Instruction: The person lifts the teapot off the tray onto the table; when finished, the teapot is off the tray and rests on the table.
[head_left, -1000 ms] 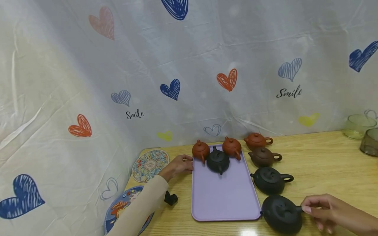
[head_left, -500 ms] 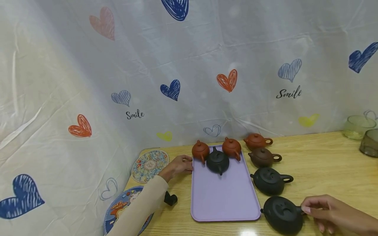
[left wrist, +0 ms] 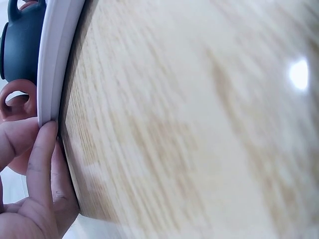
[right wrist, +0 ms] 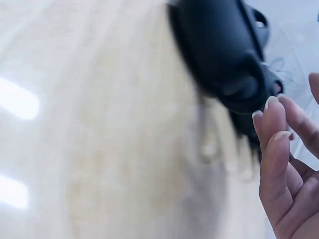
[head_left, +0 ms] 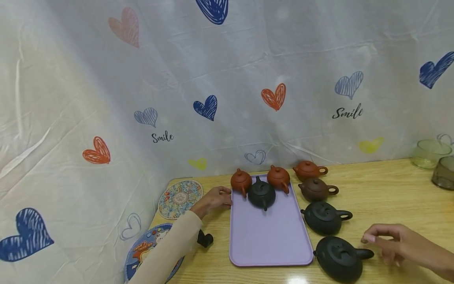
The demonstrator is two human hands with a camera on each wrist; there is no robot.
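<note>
Lilac tray (head_left: 269, 236), rectangular, lying flat on the wooden counter (head_left: 390, 197); taken here as the landmark. On the tray's far end: one rust-red teapot (head_left: 241, 181) at the far-left corner, a second rust-red teapot (head_left: 278, 177) at the far-right corner, a black teapot (head_left: 261, 193) between and slightly nearer than them. Off the tray's right edge, on the counter, a row of four teapots running from far to near: orange-red teapot (head_left: 307, 169), brown teapot (head_left: 315, 189), dark teapot (head_left: 324, 217), and the large black teapot (head_left: 338, 258) at the tray's near-right corner, upright, handle pointing away from the tray. Right hand (head_left: 393, 242), right of the tray and just beyond that handle: grip loose, fingers relaxed and apart, holding nothing, tips close to the handle but clear of it. Left hand (head_left: 214, 199), at the tray's left edge near the far corner: fingers curled against the rim, the left wrist view showing fingertips (left wrist: 42, 149) touching the tray's white-looking edge. Left of the tray: round patterned coaster (head_left: 180, 198), a larger printed disc (head_left: 142, 248) nearer, a small black object (head_left: 205, 239) between disc and tray. Far right of the tray, at the counter's end: two glass cups (head_left: 430, 152). Heart-print curtain (head_left: 213, 79) behind.
</note>
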